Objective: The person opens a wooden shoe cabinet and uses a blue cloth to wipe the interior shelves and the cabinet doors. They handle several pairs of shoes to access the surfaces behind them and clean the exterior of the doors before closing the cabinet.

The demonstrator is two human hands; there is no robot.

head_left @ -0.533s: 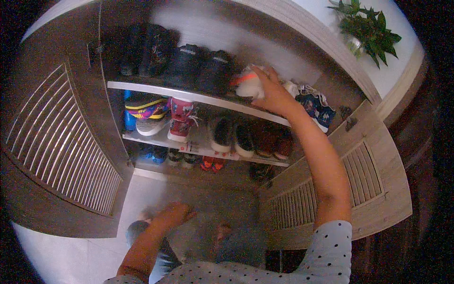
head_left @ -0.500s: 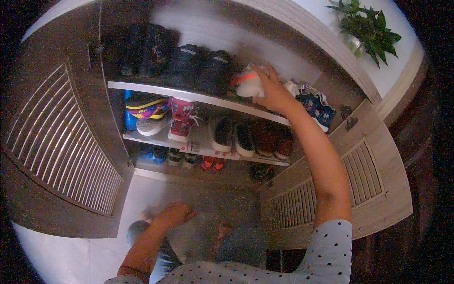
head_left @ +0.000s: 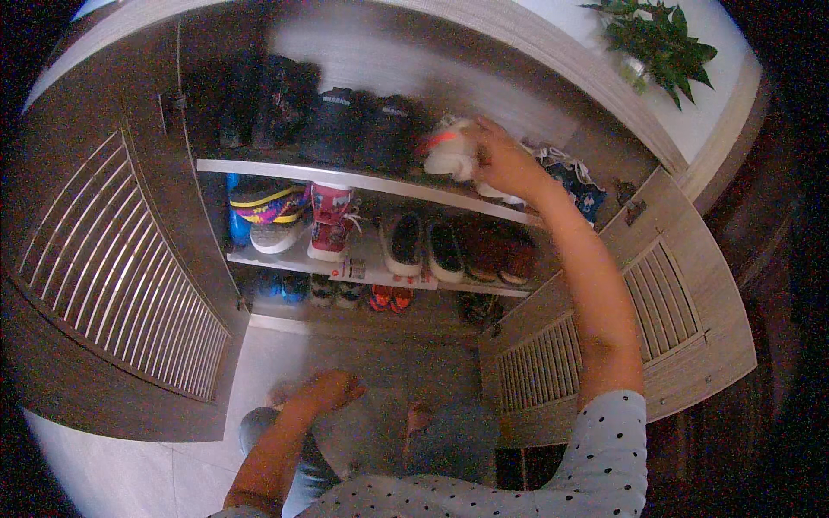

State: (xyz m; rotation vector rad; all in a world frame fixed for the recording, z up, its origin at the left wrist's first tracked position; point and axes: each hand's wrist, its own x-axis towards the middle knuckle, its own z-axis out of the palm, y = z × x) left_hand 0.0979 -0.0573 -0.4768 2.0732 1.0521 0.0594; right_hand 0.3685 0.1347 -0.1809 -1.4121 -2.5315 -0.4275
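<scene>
the right hand (head_left: 511, 164) has its fingers clamped on the white shoe (head_left: 449, 162), near the upper shelf's (head_left: 345, 180) front edge; likely light, soft-sided, best held across the sides. the left hand's (head_left: 332, 390) fingers i cannot tell.

This looks like a home, at a household shoe cabinet. The grey-brown wood-grain cabinet (head_left: 553, 53) fills the middle of the frame, its slatted left door (head_left: 78, 363) and slatted right door (head_left: 725, 345) standing open. Footwear of mixed kinds and sizes suggests a family's own: bulky black shoes (head_left: 332, 125) at upper left, a white shoe with an orange patch (head_left: 451, 161) at upper centre, a pinkish-red lace-up high-top (head_left: 328, 237), and small orange-red shoes (head_left: 380, 299) low at centre. A leafy green plant (head_left: 665, 43) decorates the white surface (head_left: 712, 121) at upper right; pale floor tiles (head_left: 203, 462) show at lower left.
</scene>
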